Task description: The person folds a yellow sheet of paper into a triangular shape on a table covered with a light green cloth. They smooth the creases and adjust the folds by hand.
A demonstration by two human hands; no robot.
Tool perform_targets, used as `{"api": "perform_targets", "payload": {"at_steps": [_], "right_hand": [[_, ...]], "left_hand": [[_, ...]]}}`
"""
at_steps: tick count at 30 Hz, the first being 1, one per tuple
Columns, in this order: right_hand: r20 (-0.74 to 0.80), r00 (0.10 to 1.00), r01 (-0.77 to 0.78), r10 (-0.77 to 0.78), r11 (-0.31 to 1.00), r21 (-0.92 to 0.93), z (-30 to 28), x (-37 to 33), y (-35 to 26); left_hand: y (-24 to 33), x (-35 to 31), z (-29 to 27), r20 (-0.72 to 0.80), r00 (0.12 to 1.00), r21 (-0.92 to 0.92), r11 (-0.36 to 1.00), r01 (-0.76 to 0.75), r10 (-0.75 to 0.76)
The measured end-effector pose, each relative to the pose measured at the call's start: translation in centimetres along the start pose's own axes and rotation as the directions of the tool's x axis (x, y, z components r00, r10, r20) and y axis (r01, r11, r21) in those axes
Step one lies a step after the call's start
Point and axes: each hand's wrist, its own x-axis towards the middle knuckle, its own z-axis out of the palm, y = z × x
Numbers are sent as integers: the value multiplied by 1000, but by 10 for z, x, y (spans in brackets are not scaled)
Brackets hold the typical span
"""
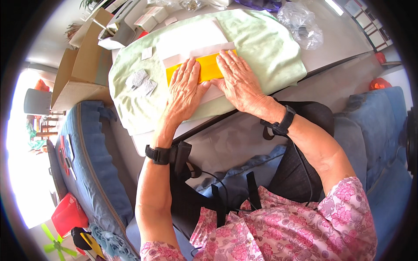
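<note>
A bright yellow strip [210,69] lies across white paper [191,37], with a pale band along its far edge. My left hand [185,89] rests flat on the strip's left part, fingers stretched out and pointing away from me. On the right part, my right hand [238,82] presses down in the same way. The two thumbs come close together at the strip's near edge. Neither hand grips anything. Under the paper spreads a light green cloth [274,52]. Several small grey-patterned pieces [140,80] and a whitish square [146,53] lie left of the strip.
An opened cardboard box [87,71] stands left of the table. Small white boxes [152,17] sit at the far left, and a crumpled transparent plastic bag [300,26] lies far right. Blue-covered seating [89,152] flanks me. A thin cable [300,161] hangs from my right wristband.
</note>
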Motion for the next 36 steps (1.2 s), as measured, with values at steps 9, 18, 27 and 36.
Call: {"api": "perform_targets", "payload": {"at_steps": [9,18,27,36], "right_hand": [[-36,997,-73,73,997,-17,7,4,2],[-34,996,-81,81,996,22,1,6,-1],[-35,995,-90,94,990,104,-1,7,-2],[-18,996,-83,85,992,100,0,4,3]], "left_hand": [[1,0,1,-56,998,-38,999,7,-9],[10,6,7,-268,963,-2,1000,4,-4],[22,7,8,-314,945,1,995,98,-93],[-9,-11,12,-366,905,-161,973,168,-216]]}}
